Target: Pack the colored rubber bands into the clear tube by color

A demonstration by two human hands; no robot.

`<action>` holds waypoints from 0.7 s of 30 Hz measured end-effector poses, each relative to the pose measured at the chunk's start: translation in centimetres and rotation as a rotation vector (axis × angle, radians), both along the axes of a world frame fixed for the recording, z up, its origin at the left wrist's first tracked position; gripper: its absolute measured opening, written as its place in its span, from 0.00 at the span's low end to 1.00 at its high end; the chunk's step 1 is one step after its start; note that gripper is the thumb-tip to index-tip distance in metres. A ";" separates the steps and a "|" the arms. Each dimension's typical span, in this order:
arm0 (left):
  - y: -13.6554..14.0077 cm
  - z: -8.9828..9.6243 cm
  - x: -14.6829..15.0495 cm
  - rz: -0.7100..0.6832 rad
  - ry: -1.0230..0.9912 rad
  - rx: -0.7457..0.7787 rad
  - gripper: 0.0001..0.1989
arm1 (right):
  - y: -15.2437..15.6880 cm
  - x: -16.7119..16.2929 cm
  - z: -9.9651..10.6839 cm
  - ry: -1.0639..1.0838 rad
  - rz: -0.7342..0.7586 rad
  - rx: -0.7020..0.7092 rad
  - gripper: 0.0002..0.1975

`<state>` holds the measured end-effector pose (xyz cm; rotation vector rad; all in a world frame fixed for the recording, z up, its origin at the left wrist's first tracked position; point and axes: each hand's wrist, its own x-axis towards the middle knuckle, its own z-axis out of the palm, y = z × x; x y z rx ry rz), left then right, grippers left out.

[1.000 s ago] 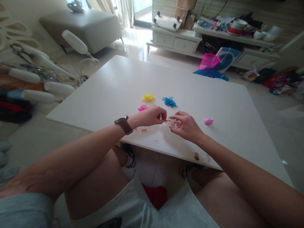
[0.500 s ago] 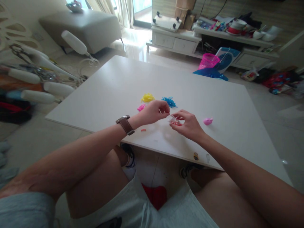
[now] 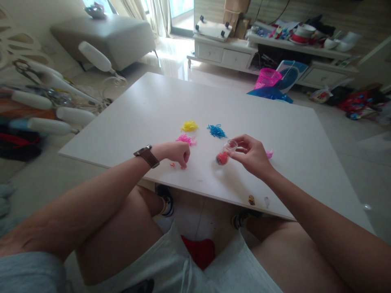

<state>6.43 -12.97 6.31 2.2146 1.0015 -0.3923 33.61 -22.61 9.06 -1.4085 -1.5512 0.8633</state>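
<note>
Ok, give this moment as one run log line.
left hand: at red bits; right hand: holding clear container; nearby: yellow pile, blue pile, pink pile

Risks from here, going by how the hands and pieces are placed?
1. Spill: the right hand holds the clear container tilted above the table, and it looks open, so the red pieces inside might tip out.
2. Mixing: the left hand is down right by the pink pile; a brush could scatter it towards the nearby yellow pile.
3. Drop: the small yellow figure lies close to the table's near edge; a bump might knock it off.
</note>
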 end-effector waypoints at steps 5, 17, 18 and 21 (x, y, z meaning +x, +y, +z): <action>-2.0 -0.6 1.0 -0.051 0.085 0.016 0.04 | 0.1 0.3 0.1 0.000 0.010 0.007 0.15; 2.4 1.0 -5.5 0.120 0.051 0.165 0.08 | -0.3 1.1 -0.9 -0.199 0.052 0.117 0.13; 2.6 0.9 -6.0 0.130 0.059 0.159 0.09 | -0.3 1.1 -0.9 -0.206 0.053 0.120 0.12; 2.4 0.1 -6.7 0.153 0.076 0.138 0.08 | -0.3 1.4 -1.0 -0.219 0.054 0.120 0.12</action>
